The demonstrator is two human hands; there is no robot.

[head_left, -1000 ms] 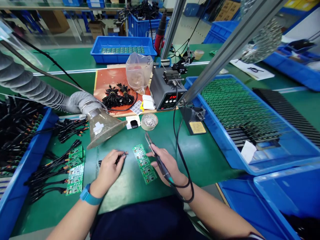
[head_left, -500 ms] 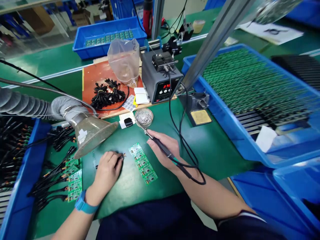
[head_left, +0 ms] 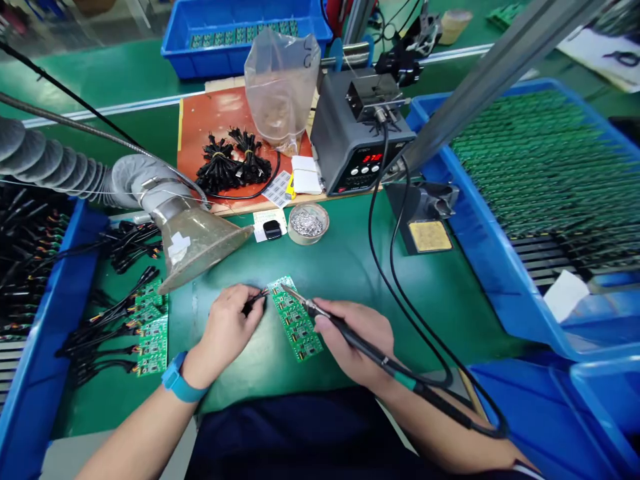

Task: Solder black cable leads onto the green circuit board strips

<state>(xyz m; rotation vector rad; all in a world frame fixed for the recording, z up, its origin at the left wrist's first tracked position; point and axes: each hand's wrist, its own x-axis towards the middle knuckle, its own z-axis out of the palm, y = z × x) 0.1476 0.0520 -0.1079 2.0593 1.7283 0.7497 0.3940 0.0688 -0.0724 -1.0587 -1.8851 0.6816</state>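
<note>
A green circuit board panel [head_left: 299, 327] lies on the green bench mat between my hands. My right hand [head_left: 353, 333] is closed around a soldering iron [head_left: 345, 328], whose tip points down at the board's far end. Pinched in my left hand [head_left: 231, 327] is a black cable [head_left: 253, 303]; its thin bare wire ends reach the board's upper left edge. Whether tip and wires touch the board I cannot tell. Beyond the board stands a small round tub [head_left: 309, 225] of silvery solder bits.
A fume extractor hood [head_left: 200, 247] hangs at left, above boards with cables attached [head_left: 153, 343]. The soldering station [head_left: 357, 140] and iron stand [head_left: 425, 207] are behind. Blue bins [head_left: 505, 293] flank the bench. The iron's cord [head_left: 395, 287] loops over the right side.
My right hand brought the iron's tip from the solder tub down to the board. My left hand moved right, carrying the cable's wire ends to the board's edge. The view shifted too.
</note>
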